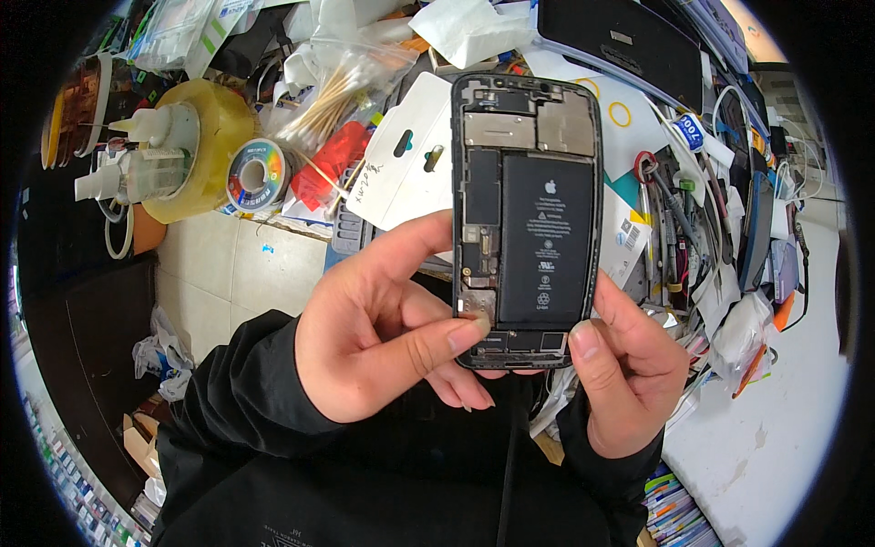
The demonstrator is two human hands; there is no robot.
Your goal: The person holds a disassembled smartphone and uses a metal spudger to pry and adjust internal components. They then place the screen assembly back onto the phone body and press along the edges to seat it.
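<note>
An opened smartphone (483,187) without its screen is held upright above my lap, its inside facing me. A long black battery (547,239) fills much of its right half, and metal shields (499,130) cover parts near the top. My left hand (374,333) grips the lower left edge, thumb lying over the inside near the bottom. At the lower right corner, my right hand (629,374) pinches the frame between thumb and fingers. Some fingers of both hands are hidden behind the phone.
Beyond the phone, a cluttered bench holds a bag of cotton swabs (342,87), a solder spool (258,176), a white card (410,150) and a large yellow tape roll (221,137) around bottles. Tweezers and screwdrivers (670,214) crowd the right side. A dark tablet-like panel (629,46) lies at the back.
</note>
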